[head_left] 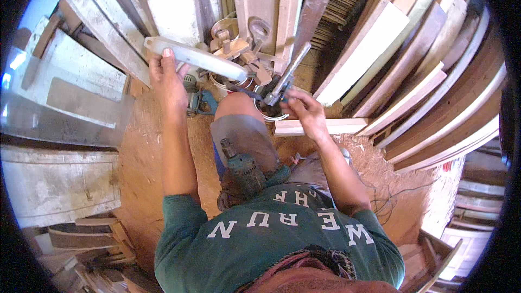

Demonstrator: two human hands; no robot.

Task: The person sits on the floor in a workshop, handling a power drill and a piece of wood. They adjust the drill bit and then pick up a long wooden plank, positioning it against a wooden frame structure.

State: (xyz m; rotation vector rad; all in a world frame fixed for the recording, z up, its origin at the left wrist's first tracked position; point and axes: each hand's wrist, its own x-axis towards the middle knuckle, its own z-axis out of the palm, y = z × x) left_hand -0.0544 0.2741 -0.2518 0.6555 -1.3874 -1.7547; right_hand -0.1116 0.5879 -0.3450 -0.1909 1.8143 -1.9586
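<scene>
Your left hand (167, 78) is clamped on a pale curved wooden piece (198, 57), long axis pointing down-right toward the buckets (269, 109). Your right hand (304, 109) grips a metal tool (286, 78) beside it. A drill (244, 169) rests on your lap.

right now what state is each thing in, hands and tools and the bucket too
left hand: closed around one end of the pale wooden piece, held level
right hand: gripping a metal clamp, tilted
drill: resting in the lap, not held
white bucket: upright, open
blue power tool: lying on the dirt floor
planks: leaning upright
</scene>
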